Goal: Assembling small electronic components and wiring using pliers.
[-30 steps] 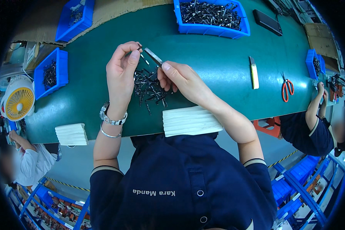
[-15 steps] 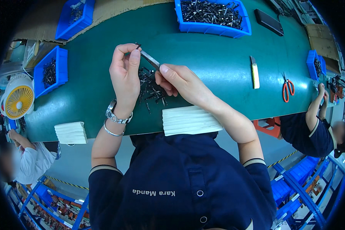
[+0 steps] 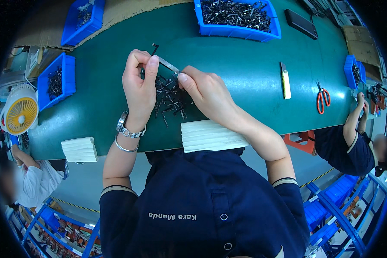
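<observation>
My left hand point(image 3: 139, 81) pinches a small black part point(image 3: 155, 48) between thumb and fingers, and its narrow end sticks up past the fingertips. In my right hand point(image 3: 208, 88) is a slim silver metal tool point(image 3: 168, 64), gripped between thumb and forefinger. The tool slants up to the left, its far end reaching the left thumb tip; its exact kind is unclear. Beneath both hands, a loose pile of small black parts point(image 3: 172, 101) lies on the green table point(image 3: 236, 86), partly hidden by my right hand.
A blue bin point(image 3: 241, 34) of black parts stands at the back; other blue bins point(image 3: 56, 81) line the left. A utility knife point(image 3: 285, 81), red-handled scissors point(image 3: 322, 101) and a black device point(image 3: 302, 23) lie right. White pads point(image 3: 213, 135) rest at the front edge. Co-workers sit either side.
The black part now stands up further above my left fingertips. My right hand has turned and risen slightly, and more of the tool's silver length shows.
</observation>
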`<state>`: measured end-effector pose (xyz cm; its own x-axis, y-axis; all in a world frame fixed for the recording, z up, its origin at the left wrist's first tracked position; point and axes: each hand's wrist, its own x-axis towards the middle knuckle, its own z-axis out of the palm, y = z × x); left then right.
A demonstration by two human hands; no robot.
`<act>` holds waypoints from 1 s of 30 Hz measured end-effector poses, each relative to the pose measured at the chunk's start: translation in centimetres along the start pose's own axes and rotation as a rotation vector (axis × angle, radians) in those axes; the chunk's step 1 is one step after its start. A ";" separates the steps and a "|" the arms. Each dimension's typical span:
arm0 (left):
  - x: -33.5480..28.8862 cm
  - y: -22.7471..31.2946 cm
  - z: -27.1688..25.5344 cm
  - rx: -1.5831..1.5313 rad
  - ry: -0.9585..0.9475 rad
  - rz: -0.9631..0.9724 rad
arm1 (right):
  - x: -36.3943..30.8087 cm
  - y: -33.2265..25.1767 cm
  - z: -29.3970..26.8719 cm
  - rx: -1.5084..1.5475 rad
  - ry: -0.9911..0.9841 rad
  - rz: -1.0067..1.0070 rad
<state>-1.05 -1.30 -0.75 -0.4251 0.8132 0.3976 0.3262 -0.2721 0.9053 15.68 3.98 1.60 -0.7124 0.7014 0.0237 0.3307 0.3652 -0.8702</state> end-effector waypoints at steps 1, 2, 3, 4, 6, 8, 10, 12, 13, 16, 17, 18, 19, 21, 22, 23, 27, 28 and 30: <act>0.0 0.0 0.0 0.005 0.005 0.007 | -0.1 -0.2 0.0 -0.090 0.034 -0.026; -0.1 0.0 0.0 0.008 0.008 0.013 | -0.1 -0.4 0.0 -0.181 0.069 -0.052; -0.1 0.1 0.0 0.008 0.008 0.012 | -0.1 -0.4 -0.1 -0.181 0.069 -0.051; -0.1 0.2 0.0 0.021 -0.002 -0.020 | -0.1 -0.5 -0.1 -0.195 0.077 -0.055; 0.0 0.6 0.1 0.034 -0.015 -0.053 | 0.0 -0.3 -0.2 -0.208 0.087 -0.056; 0.1 1.0 0.4 -0.095 0.057 -0.151 | 0.2 0.2 -0.2 0.069 0.015 -0.023; -0.1 0.6 0.4 -0.113 0.066 -0.099 | 0.2 0.3 0.0 0.231 -0.077 0.045; -0.2 0.3 0.6 -0.134 0.073 -0.049 | 0.1 0.4 0.2 0.391 -0.167 0.115; -0.3 0.3 0.7 -0.145 0.074 -0.065 | 0.0 0.5 0.4 0.423 -0.169 0.121; -0.4 0.4 0.7 -0.170 0.072 -0.107 | 0.1 0.5 0.4 0.479 -0.187 0.139; -0.4 0.6 0.6 -0.181 0.069 -0.132 | 0.1 0.5 0.4 0.503 -0.203 0.150; -0.4 0.7 0.8 -0.181 0.070 -0.132 | 0.1 0.5 0.4 0.502 -0.203 0.150; -0.3 1.0 1.1 -0.240 0.093 -0.162 | 0.0 0.4 0.5 0.565 -0.215 0.176; -0.2 1.2 1.3 -0.302 0.115 -0.193 | -0.1 0.3 0.5 0.626 -0.225 0.202; -0.2 1.2 1.2 -0.413 0.043 -0.269 | -0.1 0.1 0.3 0.655 -0.235 0.213; -0.2 1.3 1.0 -0.523 -0.030 -0.345 | -0.1 0.0 0.2 0.685 -0.246 0.223; -0.3 0.1 0.4 -0.582 -0.137 -0.375 | -0.1 0.1 0.0 0.654 -0.237 0.201; -0.3 -0.1 0.3 -0.627 -0.144 -0.353 | -0.2 -0.1 -0.1 0.739 -0.278 0.237; -0.3 -0.5 0.1 -0.670 -0.153 -0.330 | -0.2 -0.2 -0.2 0.825 -0.318 0.273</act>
<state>-0.96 -1.38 -1.31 -0.2742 0.9554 0.1093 -0.4008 -0.2168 0.8901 15.88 3.91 1.84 -0.8514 0.4534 -0.2637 0.0535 -0.4251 -0.9035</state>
